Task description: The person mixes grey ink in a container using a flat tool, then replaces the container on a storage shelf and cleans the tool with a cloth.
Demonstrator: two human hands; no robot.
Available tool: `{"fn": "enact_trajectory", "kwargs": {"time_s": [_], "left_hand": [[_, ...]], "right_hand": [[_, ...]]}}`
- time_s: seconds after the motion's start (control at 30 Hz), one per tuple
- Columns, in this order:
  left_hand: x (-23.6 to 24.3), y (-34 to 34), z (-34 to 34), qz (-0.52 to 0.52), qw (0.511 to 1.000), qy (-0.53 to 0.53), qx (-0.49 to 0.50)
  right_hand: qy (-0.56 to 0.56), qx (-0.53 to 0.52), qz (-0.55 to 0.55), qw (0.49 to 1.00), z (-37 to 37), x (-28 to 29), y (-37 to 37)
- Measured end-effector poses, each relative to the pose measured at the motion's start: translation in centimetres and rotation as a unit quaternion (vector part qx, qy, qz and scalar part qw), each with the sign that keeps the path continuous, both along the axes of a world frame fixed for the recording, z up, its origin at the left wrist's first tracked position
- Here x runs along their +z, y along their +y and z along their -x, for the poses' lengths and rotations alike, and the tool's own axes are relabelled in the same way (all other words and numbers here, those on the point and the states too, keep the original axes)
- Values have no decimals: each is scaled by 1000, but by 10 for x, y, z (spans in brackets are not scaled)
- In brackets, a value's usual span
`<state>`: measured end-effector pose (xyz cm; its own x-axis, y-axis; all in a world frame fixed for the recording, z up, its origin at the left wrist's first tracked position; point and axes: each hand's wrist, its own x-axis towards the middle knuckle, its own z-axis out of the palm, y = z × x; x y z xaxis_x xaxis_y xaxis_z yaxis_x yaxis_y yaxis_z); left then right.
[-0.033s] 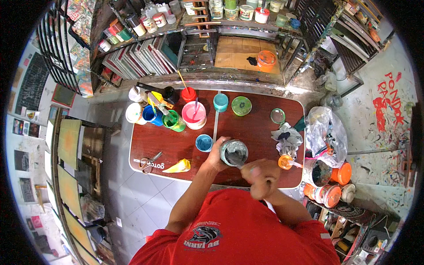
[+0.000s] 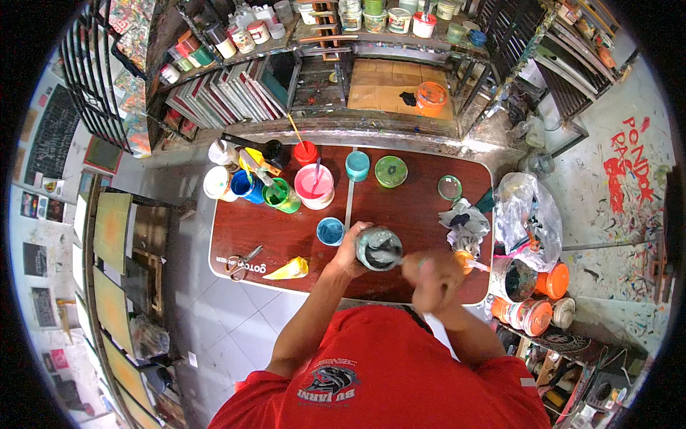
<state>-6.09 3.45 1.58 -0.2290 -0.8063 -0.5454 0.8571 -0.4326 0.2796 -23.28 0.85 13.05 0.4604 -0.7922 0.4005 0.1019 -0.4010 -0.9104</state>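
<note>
My left hand point(image 2: 351, 252) is wrapped around the side of a round pot of grey-green paint point(image 2: 379, 248), holding it on the near edge of the glossy dark-red table point(image 2: 414, 207). My right hand point(image 2: 432, 275) is closed into a fist just right of the pot, blurred; a thin stick seems to run from it into the thick, streaky paint, though I cannot tell for sure. Just left of my left hand sits a small blue-filled tub point(image 2: 330, 231); further left lie a yellow cone point(image 2: 288, 269) and scissors point(image 2: 243, 262). Beyond my hands stand a pink bucket point(image 2: 314, 184), a teal cup point(image 2: 357, 165) and a green lid point(image 2: 391, 171). Right of my fist lies a crumpled stained rag point(image 2: 466, 223).
</note>
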Motion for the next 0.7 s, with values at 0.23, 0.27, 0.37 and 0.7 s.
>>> {"fn": "enact_trajectory", "kwargs": {"time_s": [0.23, 0.27, 0.37, 0.7], "left_hand": [[-10, -6, -5, 20, 999, 11, 29], [-5, -4, -3, -6, 1000, -10, 21], [-1, -1, 6, 4, 999, -52, 13], [-5, -3, 13, 45, 996, -58, 45]], "right_hand": [[-72, 26, -49, 996, -8, 4, 9], [-53, -26, -80, 995, -9, 7, -6], [25, -83, 35, 996, -22, 25, -19], [-106, 42, 54, 992, -31, 19, 13]]}}
